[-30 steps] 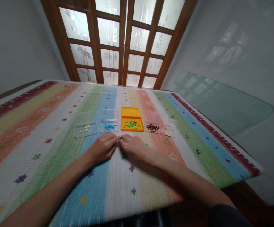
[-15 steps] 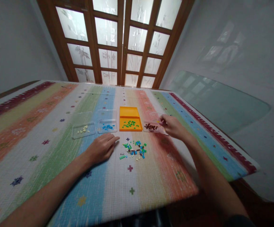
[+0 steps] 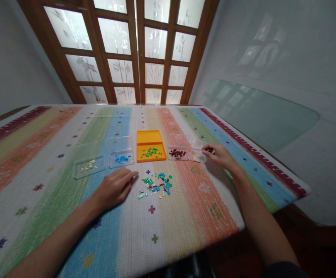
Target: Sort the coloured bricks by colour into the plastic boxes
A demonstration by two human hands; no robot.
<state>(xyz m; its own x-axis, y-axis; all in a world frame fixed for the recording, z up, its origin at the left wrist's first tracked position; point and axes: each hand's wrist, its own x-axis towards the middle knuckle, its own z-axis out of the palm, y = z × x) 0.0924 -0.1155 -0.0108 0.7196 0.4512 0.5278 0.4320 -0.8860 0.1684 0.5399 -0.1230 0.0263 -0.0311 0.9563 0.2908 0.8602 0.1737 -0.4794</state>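
**Right hand over at the yellow pieces, left hand parked by the pile!**

And here's the right hand (image 3: 219, 155), out at the far right of the row, fingertips pinched on what looks like a small yellow piece (image 3: 202, 150), right at the edge of the little clear box (image 3: 199, 161)! Something brown shows in the curl of those fingers too, too small to make out. More yellow bits (image 3: 196, 156) lie inside that box.

Across to the left hand (image 3: 116, 187): relaxed, nothing gripped, resting on the striped, cloth-covered desk (image 3: 136, 235), index finger stretched toward the middle. Just beyond that fingertip sits the loose pile (image 3: 156, 184), blue, green, brown and white pieces scattered flat, a pale green brick (image 3: 141, 196) at its near left edge.

Behind, the line-up, left to right: cream pieces (image 3: 91, 163) in a clear tray, blue pieces (image 3: 123, 158) in the next, green pieces (image 3: 152, 152) in the open orange case (image 3: 149, 136), then brown pieces (image 3: 177, 153) in a clear box beside the yellow ones!
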